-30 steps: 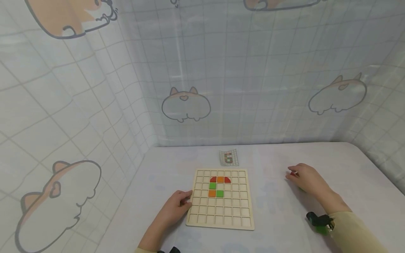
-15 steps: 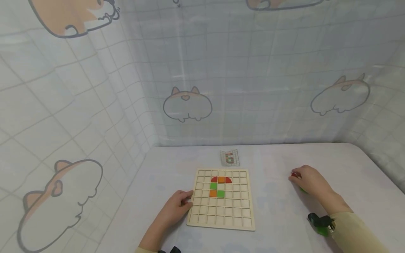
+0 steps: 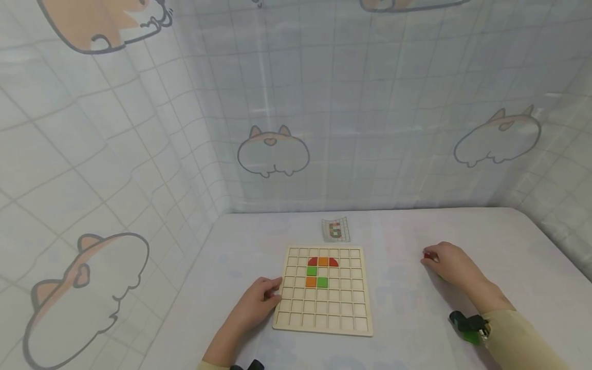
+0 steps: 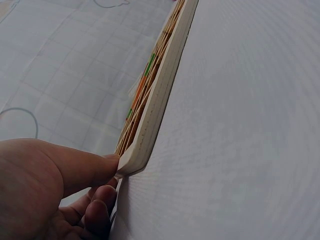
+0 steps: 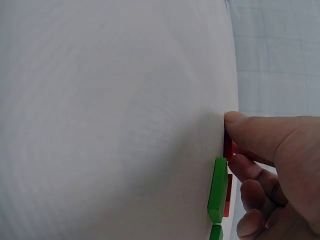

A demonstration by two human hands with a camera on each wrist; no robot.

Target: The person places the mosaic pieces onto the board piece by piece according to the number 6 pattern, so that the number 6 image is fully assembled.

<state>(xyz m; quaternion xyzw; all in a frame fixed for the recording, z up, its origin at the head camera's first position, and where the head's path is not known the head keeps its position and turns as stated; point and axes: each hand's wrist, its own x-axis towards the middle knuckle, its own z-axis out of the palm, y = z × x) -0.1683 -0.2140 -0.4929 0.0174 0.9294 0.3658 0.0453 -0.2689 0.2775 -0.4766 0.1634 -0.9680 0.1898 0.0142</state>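
red is showing between the right hand (image 3: 450, 267) thumb and forefinger: its fingers (image 5: 250, 135) are pinching a small red piece (image 5: 227, 146) on the desk (image 3: 407, 231), with green pieces (image 5: 218, 182) lying just below the fingertips. the left hand (image 3: 256, 303) fingers (image 4: 82, 167) are curling against the near left corner of the wooden grid board (image 3: 324, 290), thumb touching its edge.

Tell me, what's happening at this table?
A person's left hand steadies a square wooden grid board holding a few red, orange and green tiles. Their right hand pinches a small red block from loose pieces on the white table, beside a flat green block. A small pattern card lies beyond the board.
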